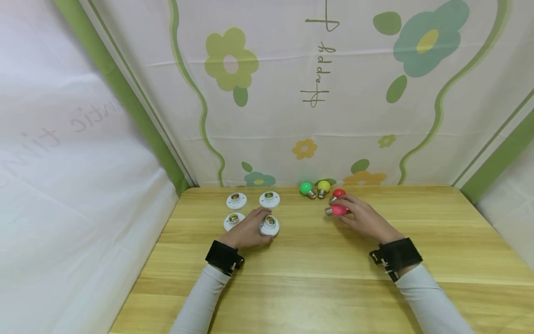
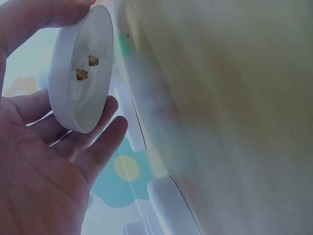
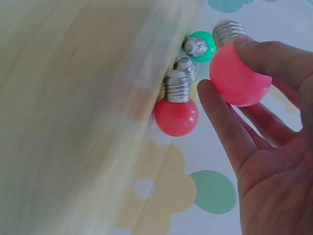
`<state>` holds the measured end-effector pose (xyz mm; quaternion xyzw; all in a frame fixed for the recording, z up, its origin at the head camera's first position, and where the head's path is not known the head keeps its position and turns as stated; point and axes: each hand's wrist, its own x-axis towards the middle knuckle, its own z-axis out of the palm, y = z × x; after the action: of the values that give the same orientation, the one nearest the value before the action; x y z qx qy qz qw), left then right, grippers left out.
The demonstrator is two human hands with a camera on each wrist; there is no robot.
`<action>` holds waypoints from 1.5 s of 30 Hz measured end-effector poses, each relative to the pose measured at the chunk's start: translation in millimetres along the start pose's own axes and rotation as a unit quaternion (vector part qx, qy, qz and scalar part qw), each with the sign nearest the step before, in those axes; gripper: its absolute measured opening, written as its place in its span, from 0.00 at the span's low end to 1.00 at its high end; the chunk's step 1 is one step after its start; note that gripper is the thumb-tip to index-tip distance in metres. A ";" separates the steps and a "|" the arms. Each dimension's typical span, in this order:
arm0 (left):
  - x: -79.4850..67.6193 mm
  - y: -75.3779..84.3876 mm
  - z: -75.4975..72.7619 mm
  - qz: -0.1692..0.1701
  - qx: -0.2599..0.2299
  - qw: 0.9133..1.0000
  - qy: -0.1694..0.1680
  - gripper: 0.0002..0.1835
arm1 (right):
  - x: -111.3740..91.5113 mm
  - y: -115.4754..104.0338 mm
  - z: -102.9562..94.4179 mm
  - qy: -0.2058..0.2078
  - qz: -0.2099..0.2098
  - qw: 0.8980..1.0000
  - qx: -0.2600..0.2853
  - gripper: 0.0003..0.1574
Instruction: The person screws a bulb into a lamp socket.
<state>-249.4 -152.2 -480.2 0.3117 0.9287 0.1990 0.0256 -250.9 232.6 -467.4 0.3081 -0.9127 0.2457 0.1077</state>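
Observation:
My left hand grips a round white lamp socket by its rim. In the left wrist view the socket's hollow underside, with two brass screws, is tipped toward the camera and off the table. My right hand holds a pink light bulb between thumb and fingers, its metal screw base pointing left in the head view. Just beyond that hand lies a red bulb, beside a yellow bulb and a green bulb.
Three more white sockets stand on the table's left: one at back left, one at back right, and a front one partly behind my left hand. A printed fabric wall rises behind the wooden table.

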 end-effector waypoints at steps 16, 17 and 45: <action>2.4 5.6 -0.8 0.005 -0.015 1.000 -0.001 0.37 | 9.8 -19.8 -4.8 0.013 -0.041 0.999 -0.002 0.32; 2.4 5.9 -0.8 0.005 -0.014 1.000 -0.001 0.38 | 10.1 -20.9 -5.0 0.013 -0.040 0.999 -0.001 0.32; 9.4 18.2 5.9 0.048 -0.021 0.999 -0.009 0.31 | 21.8 -51.9 -10.0 0.026 -0.081 0.996 -0.006 0.33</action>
<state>-245.7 -131.4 -477.9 0.3575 0.9081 0.2161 0.0308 -235.6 190.9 -431.4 0.3742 -0.8829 0.2387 0.1530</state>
